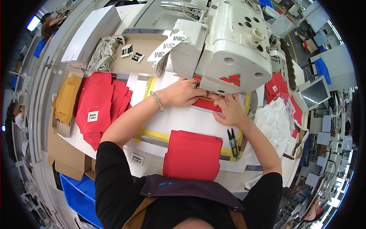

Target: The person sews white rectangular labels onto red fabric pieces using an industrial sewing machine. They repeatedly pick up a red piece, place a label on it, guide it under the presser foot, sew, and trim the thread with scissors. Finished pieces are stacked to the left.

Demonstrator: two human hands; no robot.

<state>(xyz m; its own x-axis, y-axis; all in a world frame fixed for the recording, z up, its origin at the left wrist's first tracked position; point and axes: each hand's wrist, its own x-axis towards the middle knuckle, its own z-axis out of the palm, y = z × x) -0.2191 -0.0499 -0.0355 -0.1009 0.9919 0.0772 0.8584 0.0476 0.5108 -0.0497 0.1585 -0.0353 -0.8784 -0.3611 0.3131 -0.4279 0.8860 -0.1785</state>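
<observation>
Under the head of a white sewing machine [232, 49] lies a red fabric piece [206, 105] with a narrow mustard strip along its far edge. My left hand [185, 92] presses on its left end, fingers bent and close together near the needle area. On the right end rests my right hand [230, 108], its fingers curled over the fabric and the thumb at the near side. The machine head partly hides the fingertips. A folded stack of red fabric [192, 155] lies between me and the hands. Thread snips [233, 143] with a dark green handle sit beside my right forearm.
At left are red fabric pieces [95, 103] with a pale label and a box of mustard pieces [66, 95]. Behind them stands a cardboard tray [143, 68] holding small labels. White material in clear plastic [272, 124] lies right. A blue bin [78, 196] stands lower left.
</observation>
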